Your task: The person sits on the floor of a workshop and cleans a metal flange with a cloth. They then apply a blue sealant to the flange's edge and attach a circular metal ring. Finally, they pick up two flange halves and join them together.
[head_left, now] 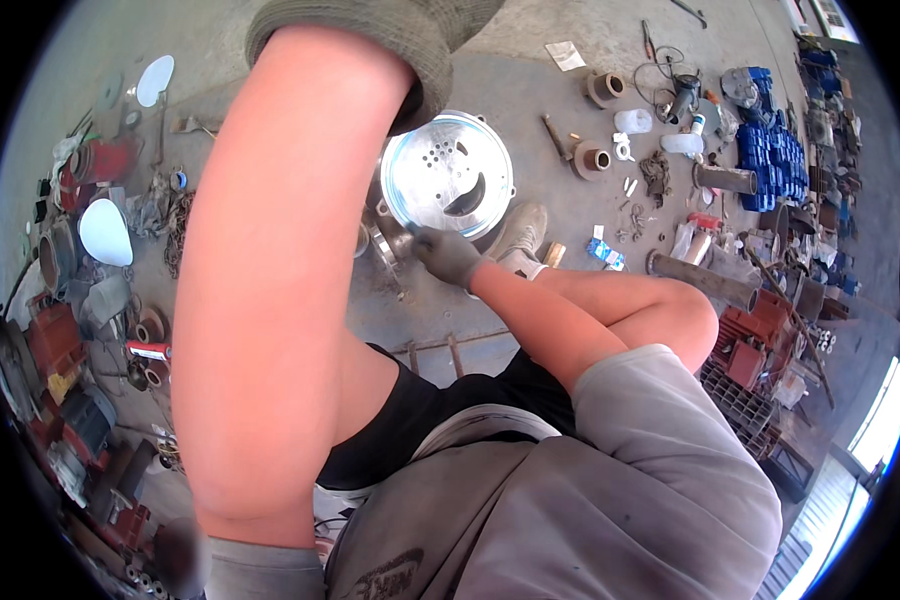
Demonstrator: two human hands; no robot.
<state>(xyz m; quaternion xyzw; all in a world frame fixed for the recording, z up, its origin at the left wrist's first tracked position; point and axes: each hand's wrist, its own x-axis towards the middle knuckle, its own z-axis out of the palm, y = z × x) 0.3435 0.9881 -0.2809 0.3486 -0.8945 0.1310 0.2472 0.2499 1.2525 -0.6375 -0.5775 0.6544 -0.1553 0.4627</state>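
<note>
Beside shoe [523, 228], just beyond curled right hand [448, 257]: metal disc [440, 180]. Probably heavy, rigid, slick-faced; best held by opposite rim lugs [382, 208]. Cannot tell grip of right hand or left hand [420, 40].

Round disc [436, 180]: bright silver, patterned with small dark holes and one dark crescent; pale blue along its edge. Left hand [400, 32], upper left of disc: grey-green glove, knitted pattern. Right hand [447, 258], just below disc: plain dark grey glove. Shoe [523, 228], lower right of disc: tan. Castings [770, 155], far right of disc: vivid blue. Carton [607, 252], lower right of disc: blue and white.
</note>
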